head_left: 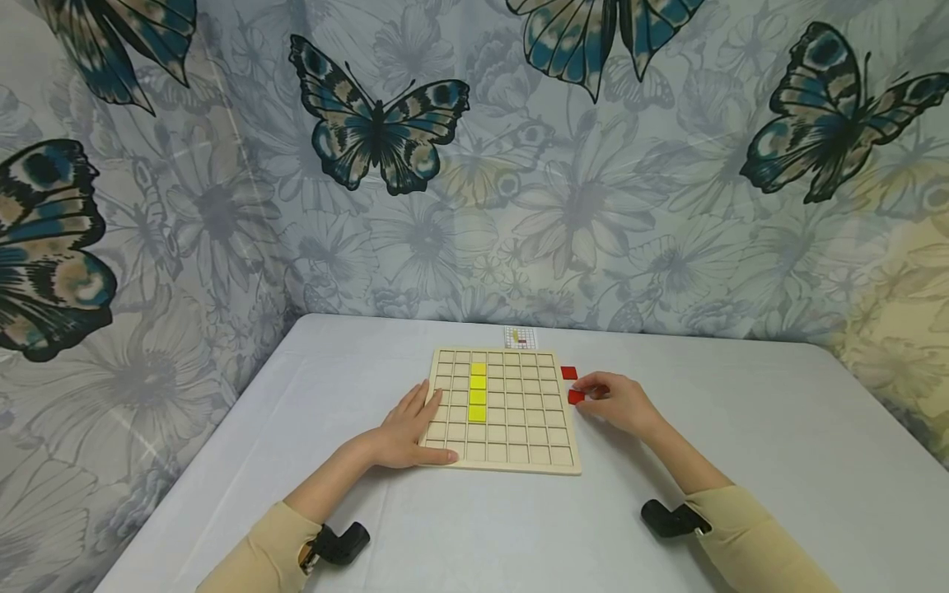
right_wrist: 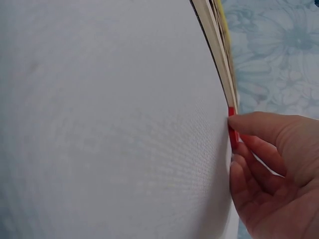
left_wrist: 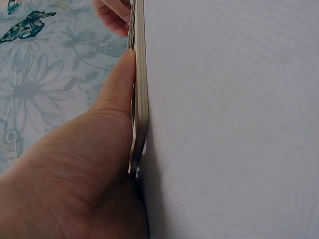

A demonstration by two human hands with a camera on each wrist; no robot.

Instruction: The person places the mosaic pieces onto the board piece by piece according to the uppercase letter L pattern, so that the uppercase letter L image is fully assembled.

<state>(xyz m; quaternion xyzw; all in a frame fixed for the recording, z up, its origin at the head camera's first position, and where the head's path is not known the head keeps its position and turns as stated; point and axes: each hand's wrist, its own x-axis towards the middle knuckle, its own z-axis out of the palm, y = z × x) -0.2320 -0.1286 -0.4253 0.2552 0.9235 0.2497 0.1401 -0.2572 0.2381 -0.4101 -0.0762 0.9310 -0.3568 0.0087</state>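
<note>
A wooden grid board [head_left: 526, 441] lies flat on the table, with several yellow square tiles [head_left: 478, 395] in one column of its cells. My left hand [head_left: 404, 432] rests with spread fingers on the board's left edge, its thumb along the near left corner. Just past the right edge, my right hand [head_left: 619, 403] pinches a red square tile [head_left: 575, 397] between thumb and forefinger. The right wrist view also shows this red tile [right_wrist: 232, 122] at the fingertips, beside the board's side. Another red tile [head_left: 568, 373] lies a little farther back.
A small printed card [head_left: 521, 338] with a grid pattern lies behind the board. White cloth [head_left: 741, 412] covers the table. A butterfly-patterned curtain [head_left: 474, 231] hangs behind it. Black wrist-worn devices [head_left: 341, 543] sit at both cuffs.
</note>
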